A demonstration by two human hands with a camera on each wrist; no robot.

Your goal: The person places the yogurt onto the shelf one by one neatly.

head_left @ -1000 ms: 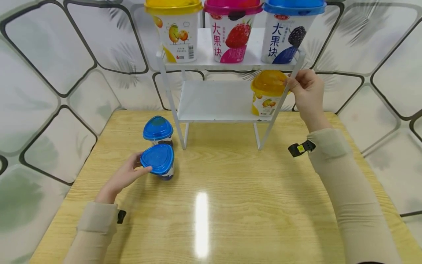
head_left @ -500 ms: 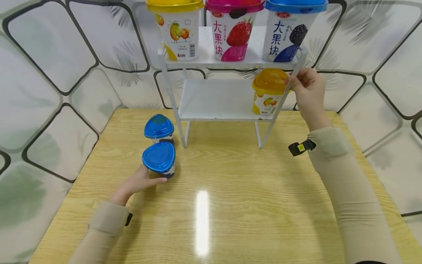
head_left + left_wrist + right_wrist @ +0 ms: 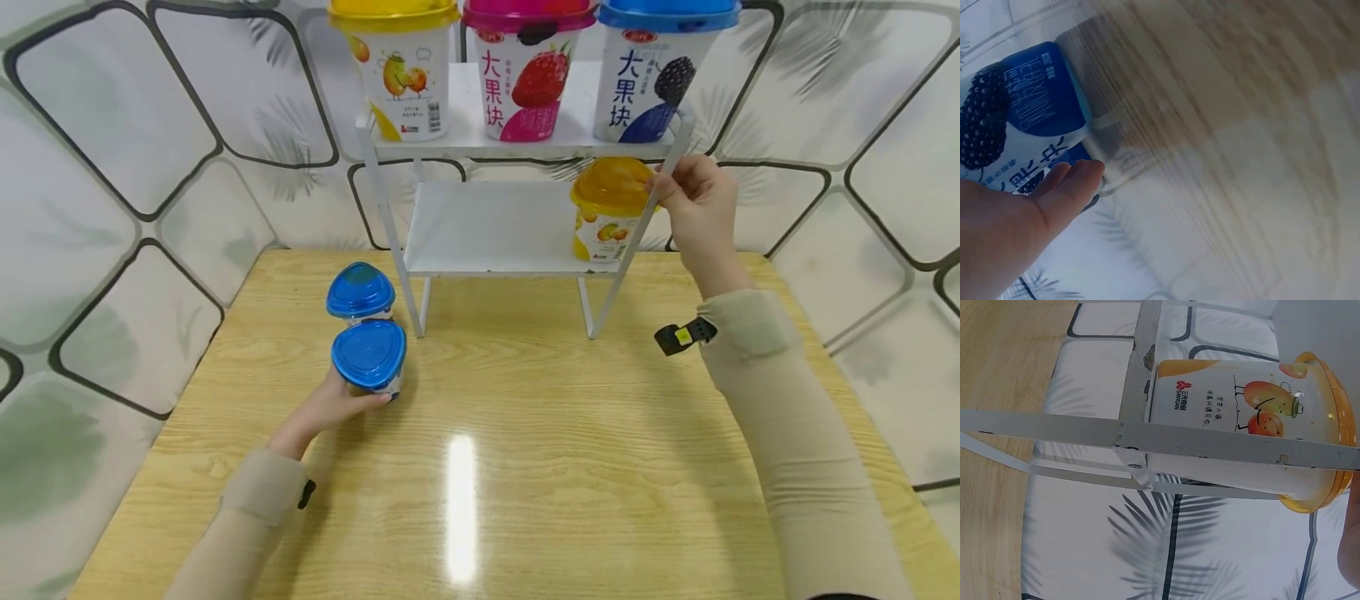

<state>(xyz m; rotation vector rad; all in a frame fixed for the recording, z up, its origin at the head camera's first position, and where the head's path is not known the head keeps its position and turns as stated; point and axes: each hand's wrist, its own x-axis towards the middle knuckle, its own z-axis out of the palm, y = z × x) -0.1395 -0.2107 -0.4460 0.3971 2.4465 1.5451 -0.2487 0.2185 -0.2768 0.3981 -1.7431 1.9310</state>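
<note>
My left hand [image 3: 337, 406] grips a blackberry yogurt cup [image 3: 369, 358] with a blue lid, at the left of the table. In the left wrist view the thumb lies along the printed side of this cup [image 3: 1035, 94]; the fingers behind it are mostly hidden. Just beyond it stands a second blue-lidded cup [image 3: 360, 289], partly covered. My right hand [image 3: 701, 204] pinches the right side post of a white two-tier rack [image 3: 495, 225], close beside the lid of a yellow mango yogurt cup [image 3: 609, 212] on the lower shelf. The right wrist view shows that cup [image 3: 1222, 419] behind the post.
On the upper shelf stand a yellow-lidded cup [image 3: 405, 75], a pink-lidded strawberry cup [image 3: 528, 79] and a blue-lidded blackberry cup [image 3: 652, 79]. The rack's thin legs rest on the wooden table [image 3: 555, 433]. A patterned backdrop [image 3: 97, 200] surrounds the table.
My left hand has shifted from the front cup's left side to lower around its front, and the cup has moved slightly right and away. The right hand keeps its place.
</note>
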